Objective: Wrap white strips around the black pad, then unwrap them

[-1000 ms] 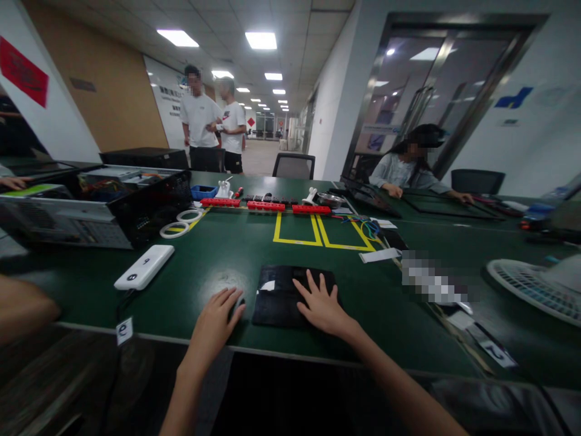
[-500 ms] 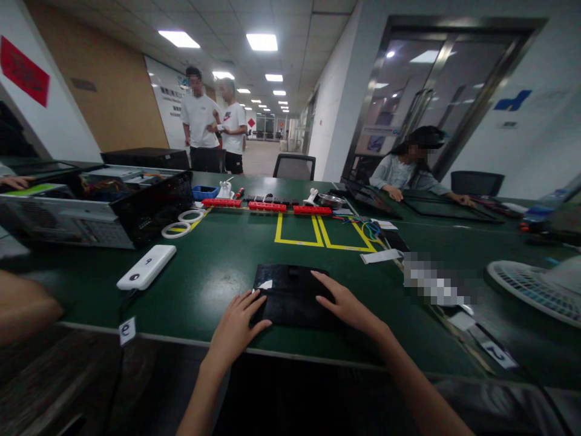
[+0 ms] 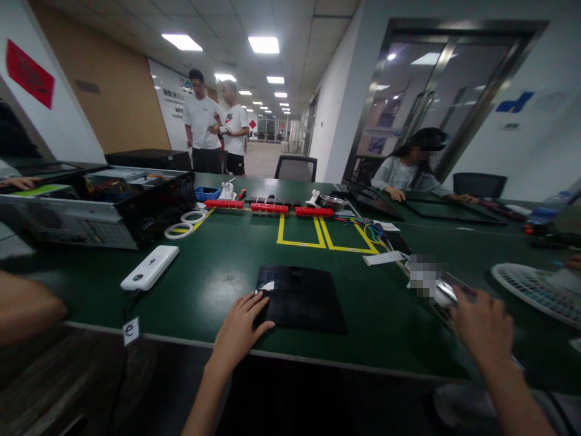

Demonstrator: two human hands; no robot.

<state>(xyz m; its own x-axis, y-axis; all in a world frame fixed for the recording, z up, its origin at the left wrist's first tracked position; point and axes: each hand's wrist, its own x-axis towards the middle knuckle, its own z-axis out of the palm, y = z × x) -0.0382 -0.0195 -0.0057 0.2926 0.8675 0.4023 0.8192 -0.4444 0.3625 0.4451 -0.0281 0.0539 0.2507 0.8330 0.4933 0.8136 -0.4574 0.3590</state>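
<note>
Touching black panel (image 3: 306,303), flat on green counter (image 3: 204,278), with left grip (image 3: 240,321); at silver object (image 3: 445,294), well right of panel, with right grip (image 3: 483,324).
On panel's left edge with left grip, near white patch (image 3: 269,286): fingers flat, thumb apart, clamped on nothing. With right grip, cannot tell if clamped on object, partly blurred. Left of panel: white cabled device (image 3: 149,267). Beyond panel: yellow tape outlines (image 3: 302,245), red strips (image 3: 269,208).

Office with ceiling light panels (image 3: 264,45), glass door (image 3: 397,108), mesh chair (image 3: 296,168)
</note>
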